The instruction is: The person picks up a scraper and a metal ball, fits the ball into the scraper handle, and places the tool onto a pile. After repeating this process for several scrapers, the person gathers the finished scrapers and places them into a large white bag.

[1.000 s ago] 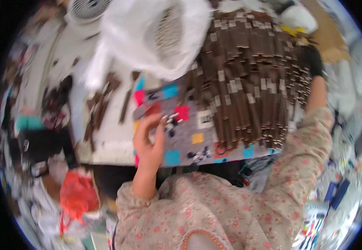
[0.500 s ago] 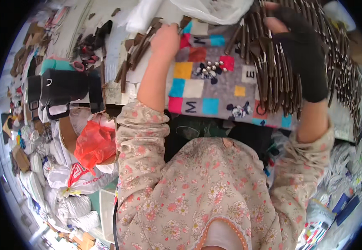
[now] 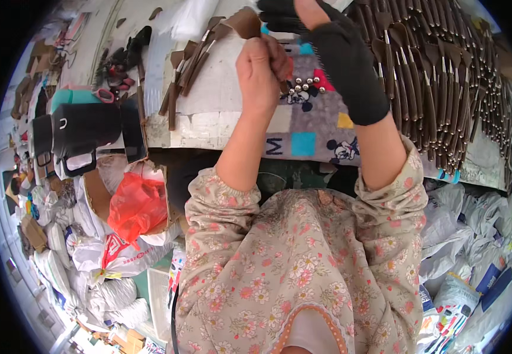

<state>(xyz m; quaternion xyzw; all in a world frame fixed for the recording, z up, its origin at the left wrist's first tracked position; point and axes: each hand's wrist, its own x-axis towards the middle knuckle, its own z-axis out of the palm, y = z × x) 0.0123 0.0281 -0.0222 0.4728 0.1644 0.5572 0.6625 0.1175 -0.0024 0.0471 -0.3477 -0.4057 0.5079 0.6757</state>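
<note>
My bare left hand (image 3: 259, 71) is closed around a brown kitchen turner (image 3: 244, 23), its broad flat head sticking up past my fist at the far side. To its right, my right hand (image 3: 347, 62) wears a black fingerless glove. Its fingers stretch left near the turner's head with the thumb apart; I see nothing in it. Under both hands lies a grey patterned cloth (image 3: 321, 127) with coloured squares. Several shiny metal balls or caps (image 3: 303, 87) rest on it between my wrists.
A large heap of brown-handled utensils (image 3: 433, 88) covers the table's right side. Several more utensils (image 3: 188, 68) lie left of my left hand. Farther left are a black travel mug (image 3: 88, 130) and dark pieces (image 3: 129, 56). A red plastic bag (image 3: 138, 206) sits in a box below.
My left hand has moved right, with the turner now visible in it. My right hand has left the utensil heap and come leftward. Utensils on the cloth now lie farther right.
</note>
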